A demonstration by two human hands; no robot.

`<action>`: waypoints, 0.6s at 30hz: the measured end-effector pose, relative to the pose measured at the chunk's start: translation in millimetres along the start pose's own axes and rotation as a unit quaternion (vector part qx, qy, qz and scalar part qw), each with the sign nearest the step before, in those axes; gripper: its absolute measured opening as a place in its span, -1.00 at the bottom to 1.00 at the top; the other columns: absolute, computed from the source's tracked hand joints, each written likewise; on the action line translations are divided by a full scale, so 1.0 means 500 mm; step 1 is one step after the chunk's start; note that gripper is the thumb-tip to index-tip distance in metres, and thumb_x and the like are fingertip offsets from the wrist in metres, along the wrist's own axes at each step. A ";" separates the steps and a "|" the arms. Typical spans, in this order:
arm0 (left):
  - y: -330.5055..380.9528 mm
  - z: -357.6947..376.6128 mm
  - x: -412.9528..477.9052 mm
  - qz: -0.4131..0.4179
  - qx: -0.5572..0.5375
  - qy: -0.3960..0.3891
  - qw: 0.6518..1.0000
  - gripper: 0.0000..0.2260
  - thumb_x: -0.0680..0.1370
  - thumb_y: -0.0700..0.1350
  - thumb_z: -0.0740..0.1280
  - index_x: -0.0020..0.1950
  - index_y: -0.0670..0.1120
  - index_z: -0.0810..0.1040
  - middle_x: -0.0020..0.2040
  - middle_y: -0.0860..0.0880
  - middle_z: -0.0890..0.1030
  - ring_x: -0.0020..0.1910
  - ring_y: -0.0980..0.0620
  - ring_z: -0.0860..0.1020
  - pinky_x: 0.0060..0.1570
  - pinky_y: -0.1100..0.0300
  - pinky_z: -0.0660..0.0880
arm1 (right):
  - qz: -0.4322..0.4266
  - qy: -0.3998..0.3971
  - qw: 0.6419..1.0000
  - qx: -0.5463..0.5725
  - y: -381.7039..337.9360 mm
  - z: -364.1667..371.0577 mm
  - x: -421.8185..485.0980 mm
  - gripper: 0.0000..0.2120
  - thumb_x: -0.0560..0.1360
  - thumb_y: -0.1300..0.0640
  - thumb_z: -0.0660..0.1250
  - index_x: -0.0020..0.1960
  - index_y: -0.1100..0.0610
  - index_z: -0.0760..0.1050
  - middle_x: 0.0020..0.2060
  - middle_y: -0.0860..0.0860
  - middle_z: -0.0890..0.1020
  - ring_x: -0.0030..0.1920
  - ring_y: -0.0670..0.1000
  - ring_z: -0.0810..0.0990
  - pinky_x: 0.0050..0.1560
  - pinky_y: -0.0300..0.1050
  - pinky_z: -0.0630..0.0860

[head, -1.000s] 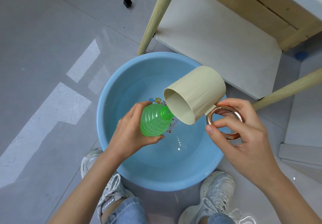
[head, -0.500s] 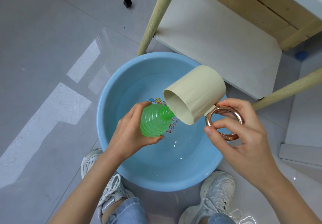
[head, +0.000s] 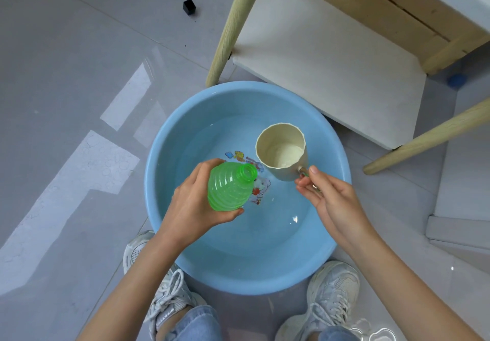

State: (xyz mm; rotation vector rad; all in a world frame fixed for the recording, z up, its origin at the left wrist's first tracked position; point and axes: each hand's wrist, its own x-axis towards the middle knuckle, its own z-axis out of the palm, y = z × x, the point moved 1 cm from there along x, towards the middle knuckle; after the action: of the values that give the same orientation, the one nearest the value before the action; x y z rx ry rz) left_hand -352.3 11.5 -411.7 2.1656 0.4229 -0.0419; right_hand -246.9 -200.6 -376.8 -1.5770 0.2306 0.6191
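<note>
Ribbed green bottle [head: 230,188], smooth cream cup [head: 281,152]

1. The left hand [head: 191,208] grips a green bottle [head: 230,188], its open neck just beyond the fingertips.
2. The right hand [head: 331,197] pinches the handle of a cream cup [head: 281,152], upright beyond its fingers.
3. A blue basin [head: 164,160] lies below both.

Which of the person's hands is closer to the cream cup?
Right. The right hand grips the cream cup by its handle, at the cup's lower right. The left hand holds the green bottle, apart from the cup on its left.
</note>
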 end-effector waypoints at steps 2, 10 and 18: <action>-0.003 0.001 0.000 -0.008 -0.009 0.001 1.000 -0.22 0.19 0.09 0.62 0.31 0.04 0.34 0.21 0.19 0.46 0.13 0.17 0.42 -0.01 0.28 0.29 | 0.009 0.013 1.000 -0.002 0.021 0.004 0.012 -0.49 0.09 -0.38 0.52 -0.37 0.09 0.65 -0.30 -0.03 0.64 -0.06 -0.09 0.63 0.13 -0.20 0.55; -0.015 -0.001 0.004 -0.021 -0.056 0.006 0.998 -0.30 0.15 0.31 0.46 0.20 0.26 0.24 0.13 0.24 0.49 0.10 0.24 0.46 -0.01 0.32 0.35 | -0.017 0.060 0.985 -0.160 0.101 0.025 0.056 -0.82 0.55 0.17 0.33 -0.19 0.18 0.63 0.09 0.08 0.48 -0.14 -0.39 0.53 -0.06 -0.51 0.38; -0.022 -0.004 0.001 -0.030 -0.067 0.012 0.997 -0.27 0.12 0.29 0.49 0.18 0.24 0.24 0.06 0.24 0.53 0.03 0.24 0.52 -0.04 0.48 0.36 | -0.158 0.083 0.911 -0.373 0.184 0.003 0.086 -0.87 0.41 0.18 0.50 -0.26 0.21 0.62 0.07 0.06 0.51 0.11 -0.05 0.48 0.05 -0.48 0.36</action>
State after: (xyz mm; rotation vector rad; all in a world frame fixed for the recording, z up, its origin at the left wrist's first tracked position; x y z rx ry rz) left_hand -355.5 19.2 -419.2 2.0242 0.4896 -0.0206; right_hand -257.9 -200.9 -477.8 -2.3492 -0.1658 0.3215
